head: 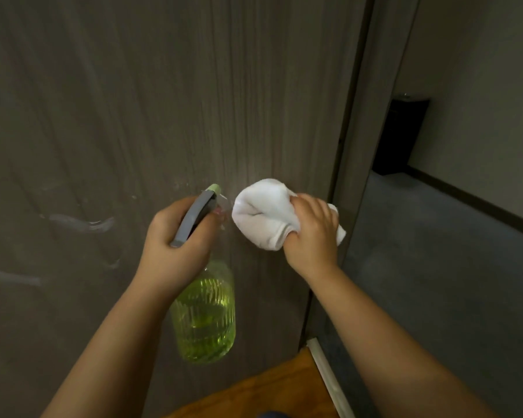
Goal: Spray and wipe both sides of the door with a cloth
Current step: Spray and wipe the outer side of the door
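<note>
Dim, flat indoor light with soft shadows. The bunched white cloth (264, 214) beyond the right hand's fingers (310, 206) is the brightest thing, nearly blown out. Below the left hand's fingers (206, 229), the translucent green ribbed spray bottle (206, 315) glows. The whole picture is soft; straight edges bow toward the borders.

No text, label, brand, number or sign could be read anywhere; the bottle (204, 315) at 6 o'clock bore no legible label; the door (163, 101) and the cloth (263, 215) carried no writing.
</note>
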